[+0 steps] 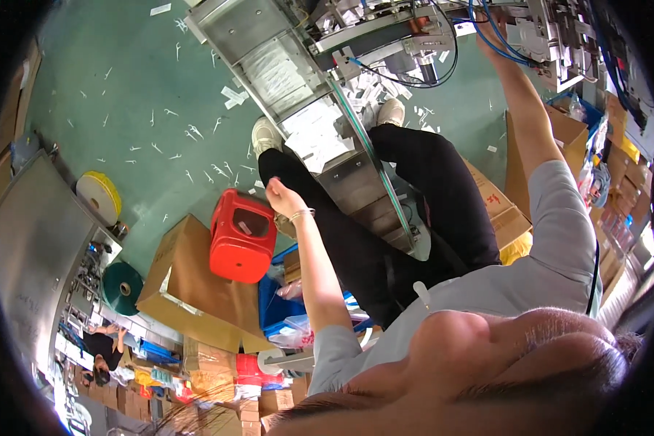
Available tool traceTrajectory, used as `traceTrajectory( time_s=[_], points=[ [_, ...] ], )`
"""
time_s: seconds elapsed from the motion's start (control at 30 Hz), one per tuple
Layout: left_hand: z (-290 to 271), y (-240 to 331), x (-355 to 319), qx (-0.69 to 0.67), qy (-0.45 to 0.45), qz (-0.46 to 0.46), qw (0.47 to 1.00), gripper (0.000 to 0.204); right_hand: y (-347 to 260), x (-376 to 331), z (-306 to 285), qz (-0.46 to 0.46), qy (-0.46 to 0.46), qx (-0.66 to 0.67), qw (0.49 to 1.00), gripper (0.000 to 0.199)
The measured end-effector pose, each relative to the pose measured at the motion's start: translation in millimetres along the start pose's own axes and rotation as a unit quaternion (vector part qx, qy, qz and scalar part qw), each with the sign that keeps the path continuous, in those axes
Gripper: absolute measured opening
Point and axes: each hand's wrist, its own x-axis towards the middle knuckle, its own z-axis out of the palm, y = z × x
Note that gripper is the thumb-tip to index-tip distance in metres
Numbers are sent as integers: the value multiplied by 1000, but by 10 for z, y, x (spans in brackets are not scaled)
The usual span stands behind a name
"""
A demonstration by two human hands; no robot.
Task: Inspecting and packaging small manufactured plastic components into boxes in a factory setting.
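Observation:
My left hand (pixel 285 198) is beside my left knee with its fingers curled in; whatever they may hold is too small or hidden. Close to it, on the left, stands a red plastic stool (pixel 243 251). My right arm stretches up to the machine (pixel 545 36) at the top right. There my right hand (pixel 491 36) is among blue air hoses (pixel 479 22) and metal parts, its fingers mostly hidden. Between my legs runs a metal chute (pixel 269 69) with small white packets (pixel 312 134) piled in it.
White plastic pieces (pixel 192 132) and packets litter the green floor (pixel 123 87). A cardboard box (pixel 196 291) and a blue crate (pixel 272 309) stand at left. More cartons (pixel 498 207) are at right. A co-worker (pixel 103 345) is at the far lower left.

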Motion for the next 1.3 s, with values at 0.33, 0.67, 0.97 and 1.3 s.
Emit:
traceTrajectory(
  time_s=[0.33, 0.67, 0.97, 1.3],
  points=[
    [561, 939, 499, -185, -27, 67, 980, 34, -65, 162, 13, 13, -37, 45, 998, 32],
    [551, 1186, 324, 72, 1, 543, 837, 19, -4, 3, 412, 10, 206, 0, 979, 33],
    [545, 1230, 349, 51, -12, 511, 858, 21, -40, 152, 461, 29, 120, 16, 992, 29],
    [546, 1229, 265, 5, -25, 531, 847, 18, -185, 133, 572, 105, 136, -565, 807, 25]
  ],
)
